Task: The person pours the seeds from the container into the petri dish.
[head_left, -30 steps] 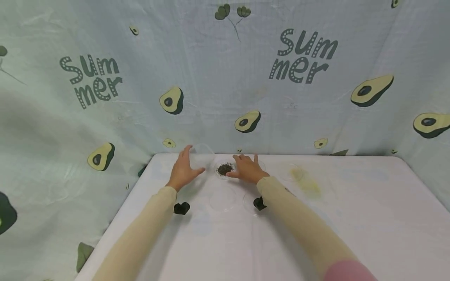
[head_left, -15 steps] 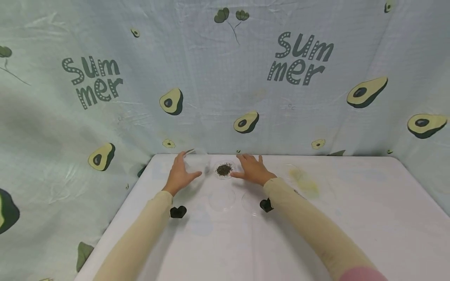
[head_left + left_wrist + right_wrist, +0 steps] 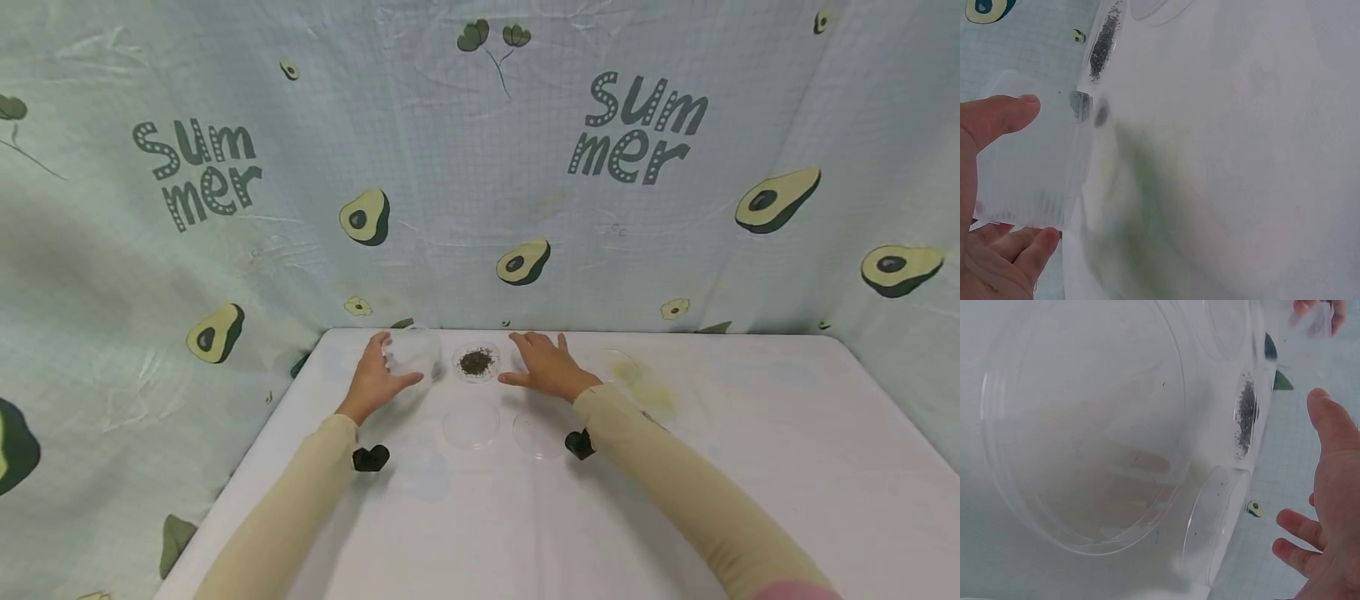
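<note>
My left hand [image 3: 375, 379] grips a clear plastic cup [image 3: 412, 352] near the table's back edge, thumb on one side and fingers on the other. In the left wrist view the cup [image 3: 1029, 156] looks cloudy, with a ridged band near the fingers. Just right of it sits a clear round dish [image 3: 456, 363] with a small heap of dark, loose bits [image 3: 476, 361], like dried leaves or seeds. My right hand [image 3: 551, 367] hovers on the dish's other side, fingers spread and holding nothing. In the right wrist view its thumb [image 3: 1329, 422] points towards the cup.
Two clear shallow dishes, one left [image 3: 471, 425] and one right [image 3: 538, 435], lie nearer me. Another clear dish [image 3: 1216, 528] stands by the right hand. A yellowish stain [image 3: 645, 387] marks the white table [image 3: 480, 533]. An avocado-print sheet [image 3: 450, 167] hangs behind.
The left hand has moved left and lower with the cup, away from the dish of dark bits. The right hand has drawn off to the right, uncovering the dish's rim.
</note>
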`<state>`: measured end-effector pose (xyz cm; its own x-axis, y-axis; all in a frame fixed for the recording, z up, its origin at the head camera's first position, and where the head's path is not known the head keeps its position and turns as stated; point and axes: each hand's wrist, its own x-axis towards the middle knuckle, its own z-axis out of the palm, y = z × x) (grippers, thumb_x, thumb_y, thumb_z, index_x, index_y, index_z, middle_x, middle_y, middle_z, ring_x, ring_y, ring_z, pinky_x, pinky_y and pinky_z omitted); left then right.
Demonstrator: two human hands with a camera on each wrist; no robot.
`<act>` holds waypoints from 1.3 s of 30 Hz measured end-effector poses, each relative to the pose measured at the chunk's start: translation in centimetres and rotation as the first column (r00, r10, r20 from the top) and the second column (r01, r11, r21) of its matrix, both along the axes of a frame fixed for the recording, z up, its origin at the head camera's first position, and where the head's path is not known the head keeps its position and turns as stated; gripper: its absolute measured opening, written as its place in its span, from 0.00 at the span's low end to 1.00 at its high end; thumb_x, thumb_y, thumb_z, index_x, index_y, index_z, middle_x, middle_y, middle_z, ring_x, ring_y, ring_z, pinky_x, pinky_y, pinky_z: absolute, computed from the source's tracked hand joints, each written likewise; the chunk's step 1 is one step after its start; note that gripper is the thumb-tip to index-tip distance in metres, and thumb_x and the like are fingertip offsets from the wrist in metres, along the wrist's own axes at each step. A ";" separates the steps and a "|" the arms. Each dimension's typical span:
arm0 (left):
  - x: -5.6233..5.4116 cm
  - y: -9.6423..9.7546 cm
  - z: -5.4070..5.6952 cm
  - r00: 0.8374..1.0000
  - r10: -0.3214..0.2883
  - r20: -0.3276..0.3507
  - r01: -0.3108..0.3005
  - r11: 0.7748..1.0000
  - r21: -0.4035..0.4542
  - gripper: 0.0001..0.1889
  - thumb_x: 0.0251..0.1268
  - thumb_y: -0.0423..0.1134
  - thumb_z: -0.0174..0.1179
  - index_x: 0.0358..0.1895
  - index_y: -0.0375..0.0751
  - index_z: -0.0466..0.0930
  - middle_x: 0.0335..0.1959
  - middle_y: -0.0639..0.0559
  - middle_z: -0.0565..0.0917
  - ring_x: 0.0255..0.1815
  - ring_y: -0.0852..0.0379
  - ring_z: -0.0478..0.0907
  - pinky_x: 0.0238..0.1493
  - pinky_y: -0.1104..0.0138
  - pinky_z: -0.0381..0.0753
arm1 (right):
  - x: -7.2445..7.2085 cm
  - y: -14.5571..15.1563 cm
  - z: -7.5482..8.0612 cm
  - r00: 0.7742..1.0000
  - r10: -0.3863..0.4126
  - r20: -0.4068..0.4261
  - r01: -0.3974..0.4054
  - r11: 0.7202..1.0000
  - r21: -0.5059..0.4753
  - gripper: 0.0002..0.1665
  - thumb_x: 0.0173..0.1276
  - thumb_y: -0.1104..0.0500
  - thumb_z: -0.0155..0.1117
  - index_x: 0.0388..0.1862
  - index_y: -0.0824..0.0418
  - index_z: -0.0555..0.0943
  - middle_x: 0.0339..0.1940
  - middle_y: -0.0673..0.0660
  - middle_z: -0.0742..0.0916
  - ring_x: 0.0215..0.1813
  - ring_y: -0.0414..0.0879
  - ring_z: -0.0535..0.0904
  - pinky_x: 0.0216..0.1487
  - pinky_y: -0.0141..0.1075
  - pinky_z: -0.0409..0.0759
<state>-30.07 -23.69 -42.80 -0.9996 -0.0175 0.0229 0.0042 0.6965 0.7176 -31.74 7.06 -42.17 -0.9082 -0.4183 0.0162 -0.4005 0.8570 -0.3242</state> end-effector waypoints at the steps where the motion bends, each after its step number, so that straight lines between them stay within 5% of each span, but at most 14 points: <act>1: 0.1 -0.1 0.0 1.000 -0.001 0.004 0.001 1.000 -0.003 0.53 0.55 0.48 0.70 0.76 0.41 0.43 0.75 0.38 0.56 0.70 0.35 0.64 0.67 0.46 0.69 | 0.2 0.1 0.0 1.000 0.002 0.002 -0.002 1.000 -0.004 0.51 0.63 0.33 0.60 0.76 0.56 0.57 0.73 0.62 0.69 0.75 0.58 0.61 0.72 0.69 0.45; 11: 1.5 -0.4 -0.3 0.999 -0.016 0.049 0.021 0.994 -0.104 0.55 0.57 0.49 0.68 0.77 0.37 0.37 0.75 0.34 0.52 0.74 0.35 0.56 0.71 0.44 0.61 | 1.3 1.3 0.1 1.000 -0.005 -0.001 0.005 1.000 -0.017 0.50 0.64 0.34 0.61 0.76 0.57 0.59 0.73 0.63 0.69 0.75 0.59 0.61 0.72 0.69 0.46; 19: 2.5 -0.1 0.2 0.999 -0.038 -0.020 0.033 0.978 -0.206 0.57 0.54 0.54 0.69 0.77 0.40 0.38 0.76 0.34 0.47 0.76 0.36 0.49 0.72 0.38 0.50 | 1.6 2.2 0.0 1.000 -0.007 -0.009 0.007 1.000 -0.027 0.49 0.63 0.34 0.62 0.75 0.57 0.59 0.73 0.63 0.68 0.75 0.59 0.61 0.72 0.70 0.45; 39: 4.6 1.2 1.4 0.993 -0.085 -0.084 0.063 0.969 -0.237 0.53 0.55 0.53 0.69 0.77 0.43 0.45 0.77 0.37 0.49 0.77 0.37 0.49 0.72 0.38 0.48 | 2.6 4.0 -0.3 0.999 -0.022 -0.038 0.022 1.000 0.000 0.49 0.63 0.34 0.62 0.74 0.60 0.61 0.72 0.65 0.69 0.75 0.60 0.61 0.72 0.69 0.46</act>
